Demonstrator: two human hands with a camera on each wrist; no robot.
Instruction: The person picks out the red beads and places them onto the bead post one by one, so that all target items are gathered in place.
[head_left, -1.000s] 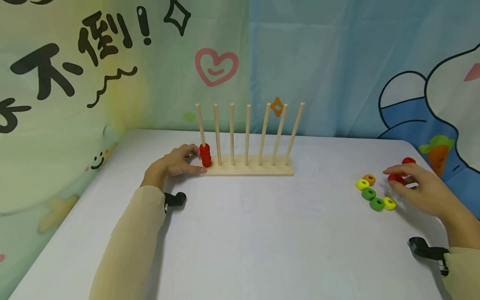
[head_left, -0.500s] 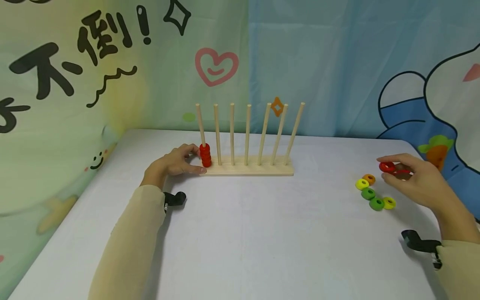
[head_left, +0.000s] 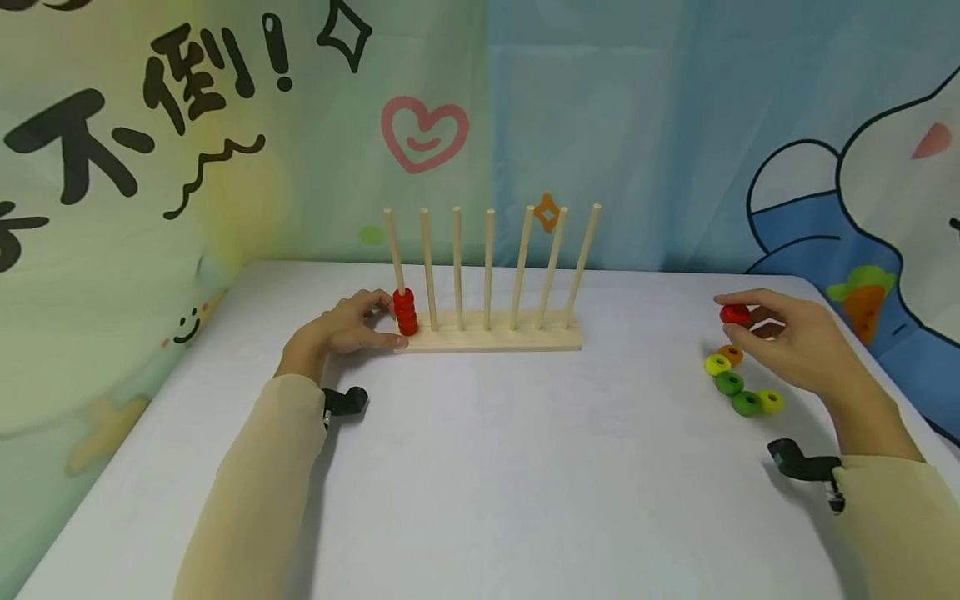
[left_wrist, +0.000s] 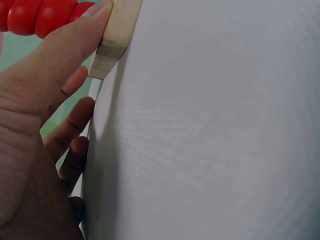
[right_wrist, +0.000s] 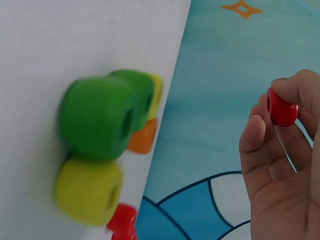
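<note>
A wooden peg rack (head_left: 495, 337) with a row of upright pegs stands toward the back of the table. Several red beads (head_left: 405, 312) are stacked on its leftmost peg; the other pegs are bare. My left hand (head_left: 347, 323) holds the rack's left end, thumb on the base and fingers behind it. Off to the right, my right hand (head_left: 798, 337) pinches a red bead (right_wrist: 282, 107) between thumb and fingers, raised above the table. Near it lie an orange bead (head_left: 731, 355), yellow beads (head_left: 717, 364) and green beads (head_left: 729, 383).
More red beads (right_wrist: 122, 220) lie on the table in the right wrist view; in the head view the right hand hides them. A printed cloth (head_left: 600, 125) hangs behind the white table (head_left: 540, 483).
My right hand has lifted the red bead off the table and carried it left and slightly farther back. My left hand keeps its hold on the rack. The head view has shifted slightly.
</note>
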